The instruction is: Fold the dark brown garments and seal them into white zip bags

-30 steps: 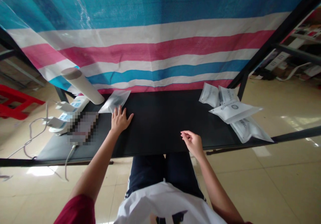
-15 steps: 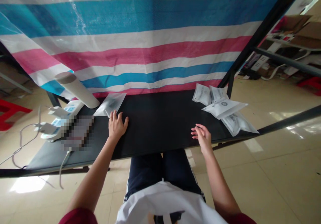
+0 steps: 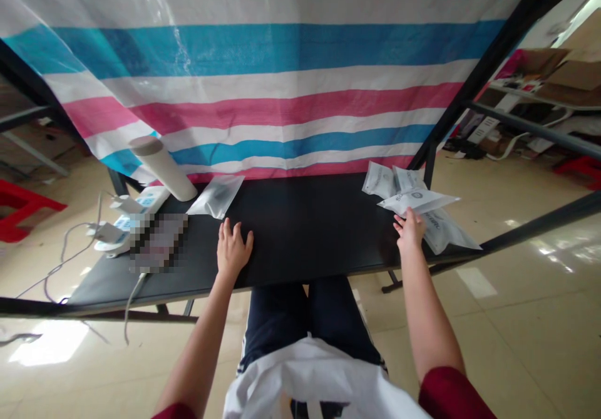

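Fingers spread, my left hand (image 3: 233,247) rests on the black tabletop (image 3: 310,231), holding nothing. Just beyond its fingertips lies a frosted plastic pouch (image 3: 218,196) with something dark inside that I cannot make out. My right hand (image 3: 410,228) is at the near edge of a pile of white printed pouches on the right. Its fingers are apart beside the top pouch (image 3: 417,200), and whether they touch it I cannot tell. Other pouches in the pile are a left one (image 3: 378,180), one at the back (image 3: 408,178) and a lower one (image 3: 446,231).
At the left stand a pale bottle (image 3: 164,170), leaning in view, and a power strip (image 3: 136,218) with plugs and cables. A blurred-out flat device (image 3: 162,243) with a cable lies near them. A striped sheet (image 3: 282,49) hangs behind the table between black metal posts (image 3: 474,87).
My right hand has moved right and forward to the pile of pouches. My left hand has shifted slightly away from the frosted pouch. The camera view has tilted a little.
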Tool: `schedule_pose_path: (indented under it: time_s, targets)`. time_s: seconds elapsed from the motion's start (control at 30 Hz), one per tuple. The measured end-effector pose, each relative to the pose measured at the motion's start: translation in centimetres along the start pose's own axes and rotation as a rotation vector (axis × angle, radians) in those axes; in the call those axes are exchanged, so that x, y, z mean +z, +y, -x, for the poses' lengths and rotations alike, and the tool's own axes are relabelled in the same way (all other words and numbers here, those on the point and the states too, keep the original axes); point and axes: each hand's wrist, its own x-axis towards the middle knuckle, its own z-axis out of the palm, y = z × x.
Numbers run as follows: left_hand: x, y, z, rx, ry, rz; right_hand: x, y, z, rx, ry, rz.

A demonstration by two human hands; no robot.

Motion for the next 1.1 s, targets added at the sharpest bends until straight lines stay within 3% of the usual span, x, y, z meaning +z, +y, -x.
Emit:
schedule_pose_path:
  time_s: [0.13, 0.27, 0.37, 0.53, 0.67, 0.73, 0.9, 1.1]
  targets:
    - [-0.1, 0.0, -0.1, 0.000, -0.017, -0.014, 0.5, -0.1, -0.2, -0.093, -0.008, -0.017]
    - [-0.1, -0.1, 0.0, -0.001, -0.023, -0.018, 0.0, -0.6, 2.2, -0.205, -0.209, -0.056]
    - [0.0, -0.2, 0.0, 0.000, -0.022, -0.021, -0.4, -1.0, 6.0, -0.195, -0.389, -0.054]
    - [0.2, -0.3, 0.0, 0.007, -0.019, -0.034, -0.1, 0.5, 14.8, 0.077, -0.769, -0.061]
    - [0.2, -0.4, 0.0, -0.003, -0.029, -0.050, 0.8, 3.5, 20.8, 0.179, -0.880, 0.041]
    - [0.2, -0.3, -0.1, -0.003, -0.040, -0.058, 1.1, 4.7, 22.5, 0.148, -0.906, 0.129]
    - [0.1, -0.3, -0.1, -0.009, -0.057, -0.052, 0.6, 5.7, 23.2, -0.030, -0.951, 0.327]
    - [-0.2, 0.0, -0.3, -0.011, -0.066, -0.034, -1.2, 5.7, 22.4, 0.028, -1.036, 0.368]
